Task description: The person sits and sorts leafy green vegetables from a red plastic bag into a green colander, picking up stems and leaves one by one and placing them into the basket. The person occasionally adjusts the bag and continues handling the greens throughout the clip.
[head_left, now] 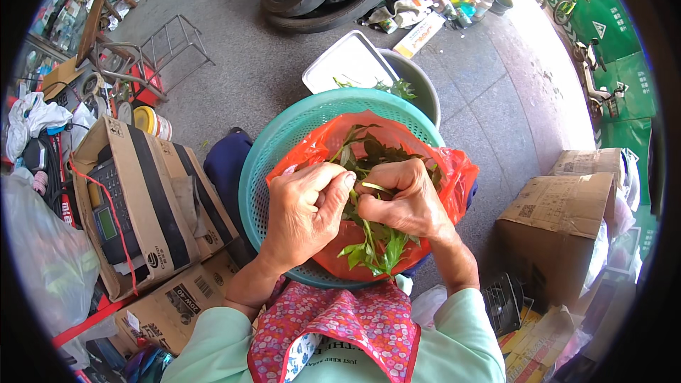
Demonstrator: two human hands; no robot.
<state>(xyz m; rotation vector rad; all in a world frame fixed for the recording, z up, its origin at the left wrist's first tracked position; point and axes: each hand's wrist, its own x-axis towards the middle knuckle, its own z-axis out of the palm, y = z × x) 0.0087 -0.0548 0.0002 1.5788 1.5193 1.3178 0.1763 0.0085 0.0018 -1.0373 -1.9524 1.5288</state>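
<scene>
My right hand (404,198) is closed in a pinch on a leafy green stem (377,187); its pale end shows between thumb and finger, and bright leaves (383,247) hang below. Beside it, my left hand (305,206) is closed, thumb against the curled fingers; what it holds, if anything, is hidden. Both hands are over an open red plastic bag (461,179) with darker leafy greens (369,147) inside. The bag sits in a round teal plastic colander (257,149) at my lap.
Beyond the colander are a grey basin (420,76) and a white tray (349,61) with some leaves. Old tyres (323,7) are piled farther off. Cardboard boxes stand left (152,202) and right (557,220). A metal frame cart (174,46) is at the far left.
</scene>
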